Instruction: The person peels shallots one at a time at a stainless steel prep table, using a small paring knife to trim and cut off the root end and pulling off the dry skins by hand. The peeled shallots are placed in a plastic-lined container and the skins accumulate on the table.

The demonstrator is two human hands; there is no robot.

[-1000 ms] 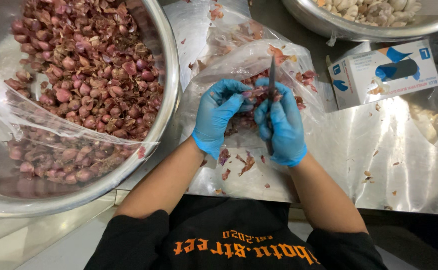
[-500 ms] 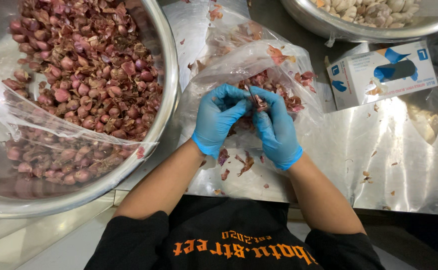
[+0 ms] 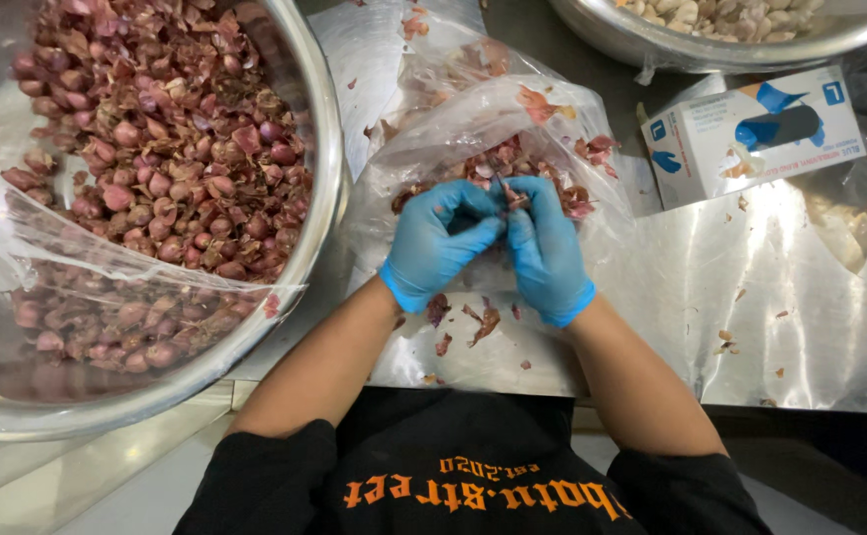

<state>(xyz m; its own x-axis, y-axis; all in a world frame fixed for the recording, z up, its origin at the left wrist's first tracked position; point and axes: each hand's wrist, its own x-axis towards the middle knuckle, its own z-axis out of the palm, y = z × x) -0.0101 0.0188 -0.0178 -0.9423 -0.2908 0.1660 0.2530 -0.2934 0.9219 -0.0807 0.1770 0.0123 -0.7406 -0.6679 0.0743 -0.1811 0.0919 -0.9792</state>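
Both hands' grip (image 3: 498, 213) around shallot (image 3: 515, 198)

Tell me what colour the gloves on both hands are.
Bright blue, on the left hand and the right hand; the head view shows it best.

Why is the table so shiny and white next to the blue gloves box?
In the head view, overhead light bounces off the steel table, making a white glare patch below the glove box. The big bowl rim gleams too. The clear plastic bag looks hazy, and the gloved left hand and right hand stay sharp.
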